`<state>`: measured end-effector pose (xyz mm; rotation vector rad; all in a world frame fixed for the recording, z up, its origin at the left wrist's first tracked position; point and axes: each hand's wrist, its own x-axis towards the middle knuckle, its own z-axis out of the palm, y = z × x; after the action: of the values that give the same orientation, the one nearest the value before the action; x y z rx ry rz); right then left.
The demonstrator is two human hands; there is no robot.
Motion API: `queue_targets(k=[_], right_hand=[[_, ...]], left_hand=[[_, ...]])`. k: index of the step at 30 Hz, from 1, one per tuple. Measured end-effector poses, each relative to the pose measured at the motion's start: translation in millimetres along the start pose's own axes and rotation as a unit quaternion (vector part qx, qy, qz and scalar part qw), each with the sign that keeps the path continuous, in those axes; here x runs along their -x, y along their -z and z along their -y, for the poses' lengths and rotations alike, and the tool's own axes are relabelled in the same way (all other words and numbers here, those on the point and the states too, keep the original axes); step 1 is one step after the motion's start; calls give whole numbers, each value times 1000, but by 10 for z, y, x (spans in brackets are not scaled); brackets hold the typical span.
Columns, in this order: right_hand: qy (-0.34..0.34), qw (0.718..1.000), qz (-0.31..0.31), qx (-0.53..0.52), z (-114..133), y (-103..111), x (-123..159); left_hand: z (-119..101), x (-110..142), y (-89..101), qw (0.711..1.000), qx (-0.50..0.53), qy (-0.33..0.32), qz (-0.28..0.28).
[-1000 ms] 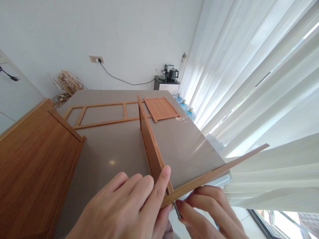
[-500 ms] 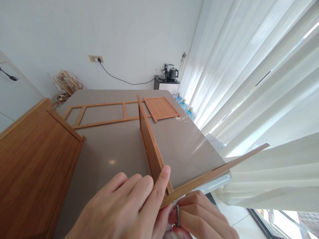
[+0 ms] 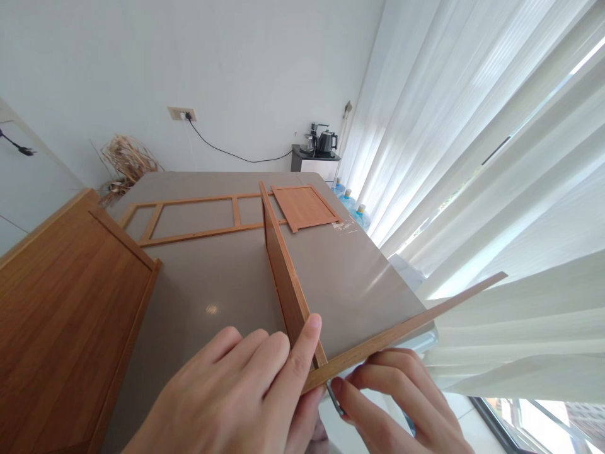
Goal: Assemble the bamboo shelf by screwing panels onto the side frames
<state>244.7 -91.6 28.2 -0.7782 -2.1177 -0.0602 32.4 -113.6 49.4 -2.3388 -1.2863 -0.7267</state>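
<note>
Steadying a wooden corner near the edge of the worktop point(image 3: 217, 277), a person closes the left hand point(image 3: 236, 384) over the near end of the upright panel point(image 3: 288, 271), forefinger straight along its top edge, thumb tucked beneath and the other fingers curled. At 4 o'clock from that corner, the right hand point(image 3: 397, 391) pinches a slim metal tool point(image 3: 334, 398) at its fingertips, the remaining fingers half bent, the tool's upper end at the outer side of the rail point(image 3: 378, 342) that runs off toward 2 o'clock. Half a second ago the right hand was bunched against the left thumb with the tool nearly vertical; it has now swung out toward 3 o'clock and the tool slants toward 5, a shift that suggests turning by short strokes, with the joint probably not yet tight, though any fastener is hidden. Around the same corner, a large panel point(image 3: 70, 321) fills 9 o'clock, a ladder-like frame point(image 3: 203, 233) lies toward 11 and a smaller panel point(image 3: 307, 208) at 12, neither hand touching them
</note>
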Motion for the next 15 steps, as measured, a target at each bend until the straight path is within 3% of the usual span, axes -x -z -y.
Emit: queue_targets(k=[15], right_hand=[[12,1000,2,14,-10,20,-10]], left_hand=[[14,4,-7,1000,-7,-2,-5]])
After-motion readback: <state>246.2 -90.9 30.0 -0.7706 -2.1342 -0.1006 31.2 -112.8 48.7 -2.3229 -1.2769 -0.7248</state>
